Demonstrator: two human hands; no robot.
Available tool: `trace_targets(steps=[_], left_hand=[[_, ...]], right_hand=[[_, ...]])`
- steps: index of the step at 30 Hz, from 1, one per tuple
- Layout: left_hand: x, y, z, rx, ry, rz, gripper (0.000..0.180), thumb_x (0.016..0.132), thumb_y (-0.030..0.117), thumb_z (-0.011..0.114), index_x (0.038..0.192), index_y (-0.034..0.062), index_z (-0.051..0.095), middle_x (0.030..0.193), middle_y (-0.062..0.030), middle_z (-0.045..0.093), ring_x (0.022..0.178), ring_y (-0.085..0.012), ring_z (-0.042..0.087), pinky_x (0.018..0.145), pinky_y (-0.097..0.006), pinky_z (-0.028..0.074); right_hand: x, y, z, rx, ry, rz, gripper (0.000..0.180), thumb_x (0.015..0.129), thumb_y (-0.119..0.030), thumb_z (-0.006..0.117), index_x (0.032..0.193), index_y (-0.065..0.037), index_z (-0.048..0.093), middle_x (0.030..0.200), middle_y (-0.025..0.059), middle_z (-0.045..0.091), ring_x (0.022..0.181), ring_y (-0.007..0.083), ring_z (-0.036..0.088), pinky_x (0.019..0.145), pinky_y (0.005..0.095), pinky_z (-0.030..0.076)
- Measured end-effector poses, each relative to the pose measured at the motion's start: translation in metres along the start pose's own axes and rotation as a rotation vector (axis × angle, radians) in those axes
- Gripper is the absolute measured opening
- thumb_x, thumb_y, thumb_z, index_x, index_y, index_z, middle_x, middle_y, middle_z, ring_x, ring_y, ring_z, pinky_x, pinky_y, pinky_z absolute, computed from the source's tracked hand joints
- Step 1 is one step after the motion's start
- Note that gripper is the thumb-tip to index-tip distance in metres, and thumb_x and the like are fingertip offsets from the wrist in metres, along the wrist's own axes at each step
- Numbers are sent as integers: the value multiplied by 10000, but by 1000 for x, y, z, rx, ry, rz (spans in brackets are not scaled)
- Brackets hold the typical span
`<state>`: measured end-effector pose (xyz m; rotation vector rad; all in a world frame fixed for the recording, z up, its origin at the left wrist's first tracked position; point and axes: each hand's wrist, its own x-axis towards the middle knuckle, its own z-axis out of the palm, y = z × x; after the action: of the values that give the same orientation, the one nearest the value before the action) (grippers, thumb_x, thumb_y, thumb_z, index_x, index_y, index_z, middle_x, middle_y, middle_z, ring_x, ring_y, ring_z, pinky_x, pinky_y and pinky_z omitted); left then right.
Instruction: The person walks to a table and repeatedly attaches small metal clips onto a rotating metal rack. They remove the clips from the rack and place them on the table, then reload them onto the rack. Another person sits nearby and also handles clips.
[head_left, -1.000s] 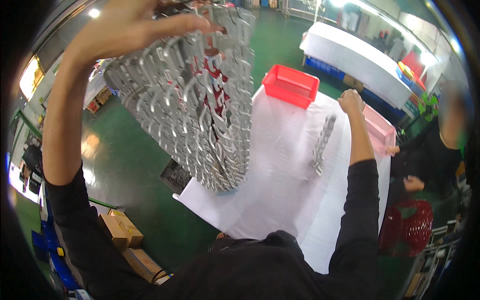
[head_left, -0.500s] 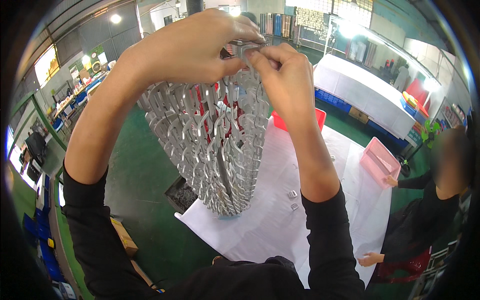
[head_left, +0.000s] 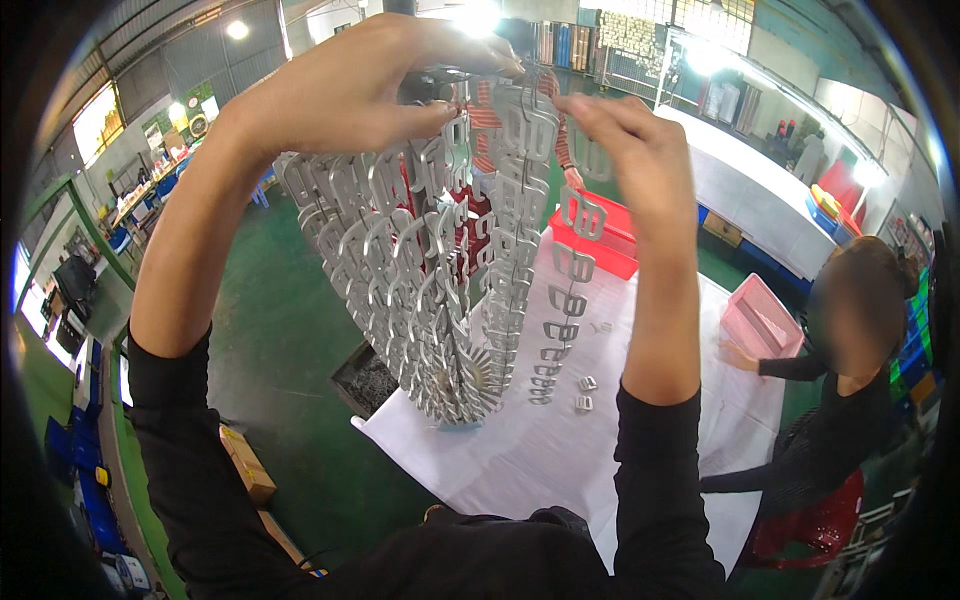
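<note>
A tall hanging rack of silver metal buckles [head_left: 390, 270] fills the middle of the view, its strands narrowing downward. My left hand [head_left: 350, 85] curls over the rack's top, thumb below and fingers above; the fingertips are partly hidden. To the right of the rack, my right hand [head_left: 640, 150] pinches the upper end of a separate strand of buckles [head_left: 573, 262]. That strand dangles apart from the rack, above the white-covered table [head_left: 480, 470]. Two loose buckles [head_left: 586, 384] lie on the cloth beside its lower end.
A red bin [head_left: 618, 262] stands at the table's far side, with a person in red stripes behind the rack. At right, a seated co-worker [head_left: 840, 400] reaches to a pink basket [head_left: 762, 318]. A dark tray of small metal bits [head_left: 362, 382] sits left of the table.
My right hand has moved right from the rack's top, and a strand of buckles now hangs from it. My left hand stays at the top. The co-worker has leaned left toward the table.
</note>
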<state>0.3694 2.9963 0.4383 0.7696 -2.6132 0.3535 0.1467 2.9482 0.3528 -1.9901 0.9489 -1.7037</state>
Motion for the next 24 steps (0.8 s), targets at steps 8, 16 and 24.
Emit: trace_targets(steps=[8, 16, 24], left_hand=[[21, 16, -4, 303, -90, -51, 611, 706, 151, 620, 1289, 56, 466, 1270, -185, 506, 1163, -340, 493, 1024, -420, 369], [34, 22, 7, 195, -164, -296, 478, 675, -82, 409, 1128, -92, 561, 1090, -233, 610, 952, -310, 611, 893, -376, 485], [28, 39, 25, 526, 14, -141, 416, 750, -52, 443, 1136, -11, 593, 1147, -175, 603, 1027, -289, 593, 910, -373, 472]], right_hand=[[7, 0, 30, -142, 133, -136, 260, 759, -274, 678, 894, -54, 709, 858, 146, 629, 826, 298, 592, 773, 356, 433], [17, 21, -5, 433, -211, 124, 216, 812, -169, 632, 911, 14, 688, 900, 66, 667, 874, 154, 589, 830, 277, 415], [37, 96, -72, 127, -102, 283, 297, 805, -316, 645, 940, -58, 702, 864, 14, 652, 860, 129, 577, 769, 273, 412]])
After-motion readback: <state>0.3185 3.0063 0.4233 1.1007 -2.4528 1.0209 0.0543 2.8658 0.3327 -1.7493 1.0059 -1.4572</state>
